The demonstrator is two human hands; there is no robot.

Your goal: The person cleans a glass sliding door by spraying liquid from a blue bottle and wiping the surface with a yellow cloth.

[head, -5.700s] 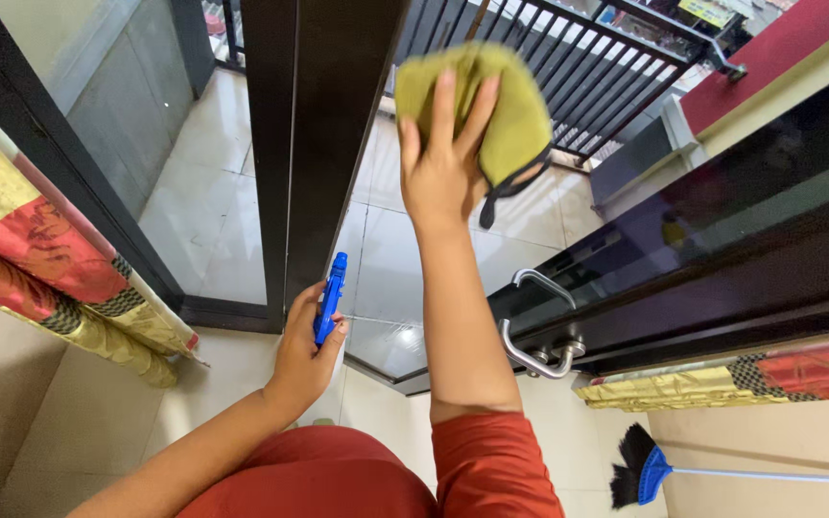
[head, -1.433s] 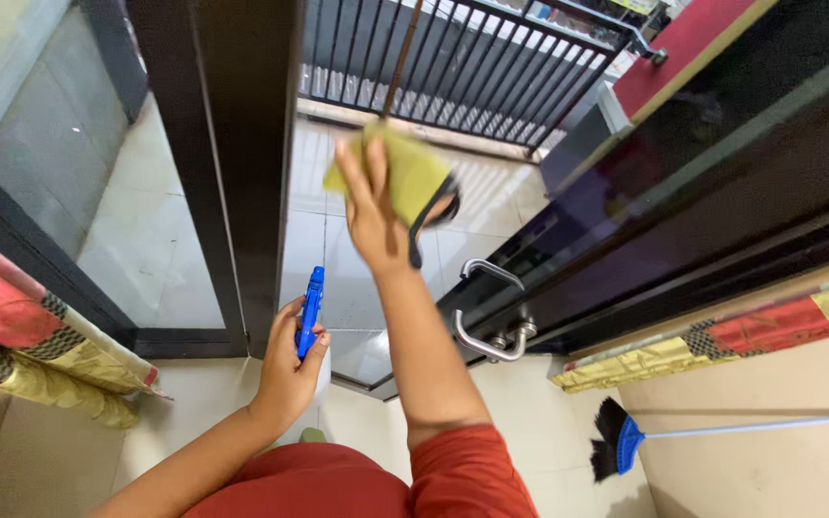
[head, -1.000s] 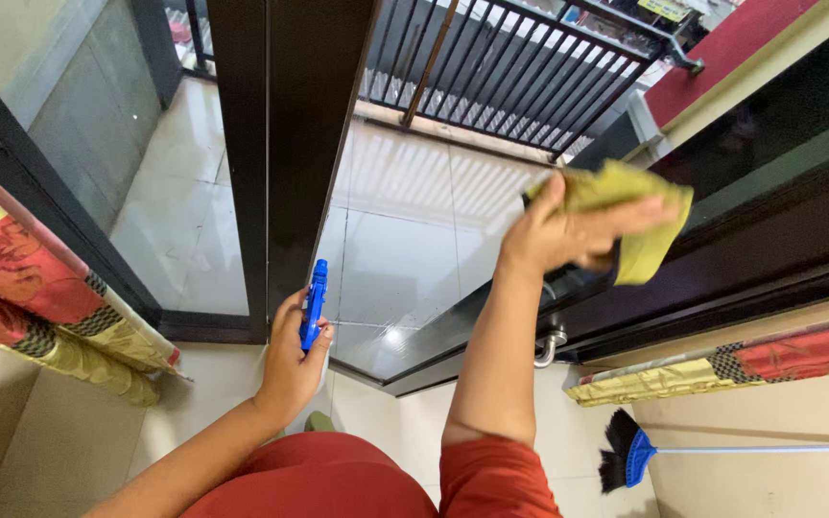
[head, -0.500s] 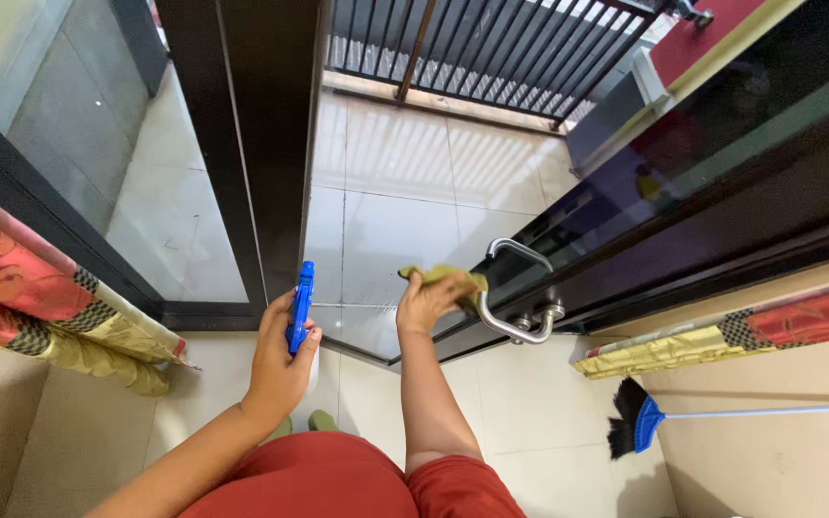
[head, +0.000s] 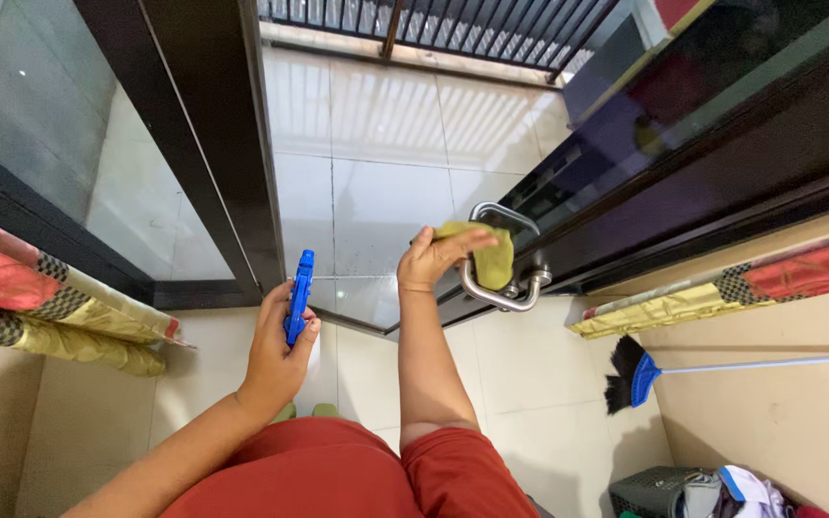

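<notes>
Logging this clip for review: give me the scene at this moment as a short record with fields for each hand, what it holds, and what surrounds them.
left hand: the left hand grips a blue spray bottle, held upright near the dark door frame
right hand: the right hand presses a yellow-green cloth against the metal door handle
door: glass door with dark frame, standing open
floor: pale tiles
nearby: blue-headed broom lying at right; patterned curtain at left

Pale glossy floor tiles [head: 386,182], dark-framed glass door [head: 683,144], balcony railing [head: 453,19], patterned curtains [head: 40,307] at both sides.
</notes>
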